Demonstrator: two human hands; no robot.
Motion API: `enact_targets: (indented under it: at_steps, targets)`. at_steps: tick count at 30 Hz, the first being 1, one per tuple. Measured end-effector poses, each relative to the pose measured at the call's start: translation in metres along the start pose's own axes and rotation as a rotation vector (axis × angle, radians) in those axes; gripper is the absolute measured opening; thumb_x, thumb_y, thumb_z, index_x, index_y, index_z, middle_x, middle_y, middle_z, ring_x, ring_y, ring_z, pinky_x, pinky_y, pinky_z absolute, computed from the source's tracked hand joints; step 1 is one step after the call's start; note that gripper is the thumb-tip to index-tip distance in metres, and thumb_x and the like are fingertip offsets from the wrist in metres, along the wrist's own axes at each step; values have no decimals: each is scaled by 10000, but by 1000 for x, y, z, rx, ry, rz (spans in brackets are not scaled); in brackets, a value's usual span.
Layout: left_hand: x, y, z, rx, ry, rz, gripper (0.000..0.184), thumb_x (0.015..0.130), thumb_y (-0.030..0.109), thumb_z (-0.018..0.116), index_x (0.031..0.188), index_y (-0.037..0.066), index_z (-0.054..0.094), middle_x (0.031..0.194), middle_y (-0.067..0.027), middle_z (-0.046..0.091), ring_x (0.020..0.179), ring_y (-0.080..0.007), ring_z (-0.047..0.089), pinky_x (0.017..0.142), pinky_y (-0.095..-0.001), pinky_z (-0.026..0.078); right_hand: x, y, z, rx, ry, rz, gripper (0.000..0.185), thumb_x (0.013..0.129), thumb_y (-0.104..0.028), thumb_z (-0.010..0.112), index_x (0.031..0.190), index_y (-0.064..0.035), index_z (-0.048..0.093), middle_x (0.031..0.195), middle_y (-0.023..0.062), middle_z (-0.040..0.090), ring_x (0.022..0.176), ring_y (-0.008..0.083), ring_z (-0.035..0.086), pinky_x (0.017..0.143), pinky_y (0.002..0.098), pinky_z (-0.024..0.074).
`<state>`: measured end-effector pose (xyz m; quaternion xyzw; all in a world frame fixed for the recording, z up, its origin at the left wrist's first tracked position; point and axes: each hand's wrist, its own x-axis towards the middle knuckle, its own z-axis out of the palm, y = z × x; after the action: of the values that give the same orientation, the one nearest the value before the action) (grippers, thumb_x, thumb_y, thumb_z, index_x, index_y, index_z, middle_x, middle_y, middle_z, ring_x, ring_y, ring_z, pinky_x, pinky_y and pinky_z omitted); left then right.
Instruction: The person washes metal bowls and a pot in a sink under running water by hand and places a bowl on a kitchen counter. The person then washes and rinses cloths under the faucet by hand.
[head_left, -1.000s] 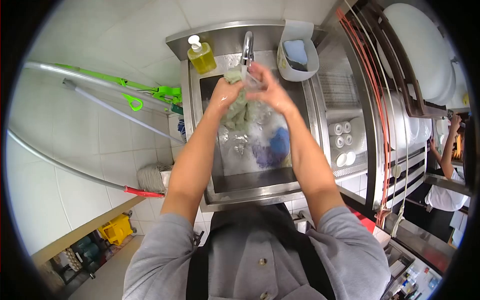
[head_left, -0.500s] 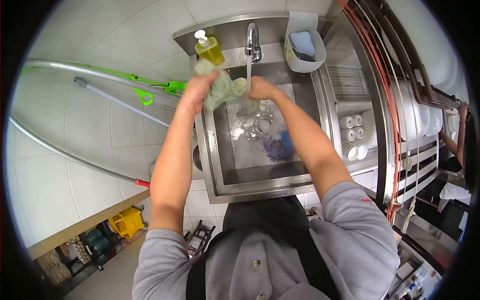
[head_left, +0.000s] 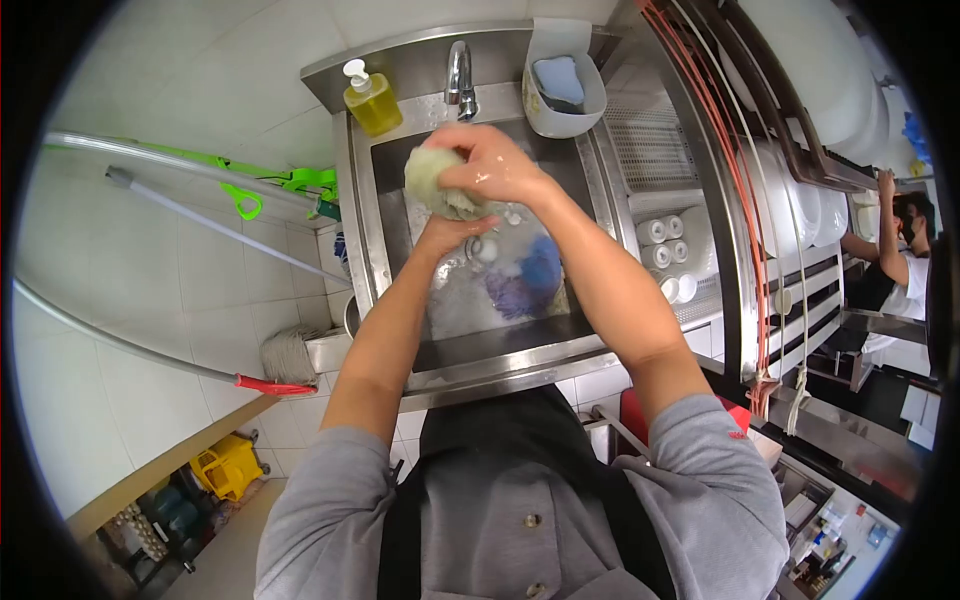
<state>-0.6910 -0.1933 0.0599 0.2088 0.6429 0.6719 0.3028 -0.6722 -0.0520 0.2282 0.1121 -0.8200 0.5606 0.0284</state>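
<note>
The right hand [head_left: 492,165] is curled closed around a bunched, wet-looking, pale green cloth [head_left: 442,183], gripping it from above; its own bent fingers hide part of the fold. The left hand [head_left: 450,236] lies just under the cloth, touching its lower edge; the cloth covers much of this hand, so whether it is spread or closed cannot be told. The cloth is held above the basin of a rectangular stainless steel sink [head_left: 364,258], nearer the faucet side than the person's side.

In the sudsy basin lie a blue item [head_left: 541,263] and, touching or overlapping it, a purple textured item [head_left: 508,293]; foam and water blur their outlines, and their material is hard to make out. A curved chrome faucet [head_left: 459,72] stands behind the hands, its outlet close to the right hand. At the back left corner is a clear pump bottle of yellow-green liquid [head_left: 372,104]; at the back right, a white plastic holder [head_left: 566,118] contains a light blue sponge-like pad [head_left: 559,78], with something darker partly hidden beneath it.

Right of the sink, several white cylindrical pieces [head_left: 665,242] are grouped. Another person [head_left: 905,262] is partly cut off by shelving and the dark lens edge.
</note>
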Motion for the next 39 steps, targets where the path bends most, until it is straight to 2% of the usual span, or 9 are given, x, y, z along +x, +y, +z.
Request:
enact_targets:
  at_steps: [6, 10, 12, 16, 19, 26, 31, 35, 39]
  targets:
    - [20, -3, -11, -722, 191, -58, 443, 823, 139, 688, 1223, 4, 554, 1118, -101, 630, 996, -168, 598, 874, -307, 481, -87, 32, -30, 702, 639, 71, 406, 774, 46, 588, 1179, 32, 568, 1073, 71, 638, 984, 152, 608, 877, 277, 476]
    - [39, 74, -26, -281, -8, 0, 364, 854, 85, 579, 1207, -2, 571, 1099, -114, 648, 979, -201, 640, 852, -323, 504, -149, 120, -15, -139, 446, 717, 664, 686, -127, 816, 1260, 25, 519, 1187, 160, 612, 1124, 268, 579, 1010, 368, 413]
    - [50, 88, -26, -118, -108, -62, 401, 841, 84, 587, 1232, -1, 559, 1138, -117, 639, 986, -201, 641, 865, -326, 500, -115, 97, 13, -189, 682, 317, 874, 595, -202, 895, 1323, 11, 461, 1254, 186, 572, 1208, 308, 523, 1058, 383, 363]
    - [65, 65, -41, 640, -159, 255, 481, 800, 89, 659, 1257, 0, 538, 1218, -111, 594, 1002, -165, 617, 850, -329, 507, -42, 61, 36, 338, 539, 117, 642, 717, -131, 807, 1271, -5, 507, 1166, 115, 608, 1096, 240, 572, 952, 351, 448]
    - [38, 80, -57, -226, -126, -142, 526, 811, 160, 719, 1272, 23, 504, 1154, -105, 607, 1023, -208, 618, 854, -351, 527, -24, 96, 34, 900, 328, 223, 609, 765, -60, 711, 1319, -3, 463, 1143, 107, 610, 1048, 189, 577, 917, 296, 467]
    - [3, 50, -45, -567, 66, -359, 630, 843, 353, 722, 1320, 40, 454, 1136, -82, 609, 1006, -212, 623, 827, -373, 544, 21, 131, 85, 1007, 805, 230, 395, 792, -103, 637, 1166, 14, 581, 998, 119, 655, 880, 224, 612, 799, 333, 494]
    - [6, 69, -34, -474, 26, -530, 517, 854, 360, 705, 1209, 28, 529, 1031, -79, 646, 893, -200, 658, 732, -373, 560, 37, 157, 98, 202, 1082, 473, 271, 819, -156, 602, 1042, -4, 629, 888, 148, 677, 805, 297, 633, 775, 399, 494]
    - [15, 77, -32, -424, -58, -599, 445, 838, 328, 722, 1147, 48, 565, 961, -68, 642, 810, -170, 646, 598, -325, 537, 45, 161, 76, 35, 863, 672, 271, 810, -154, 620, 1014, 24, 626, 919, 143, 693, 784, 346, 644, 760, 403, 501]
    - [29, 52, -22, -735, 15, -568, 315, 866, 277, 632, 1091, 65, 571, 915, -81, 632, 747, -157, 620, 474, -251, 464, 18, 142, 27, 1038, 334, 647, 309, 880, -201, 601, 1071, 42, 619, 961, 129, 659, 830, 212, 626, 756, 357, 520]
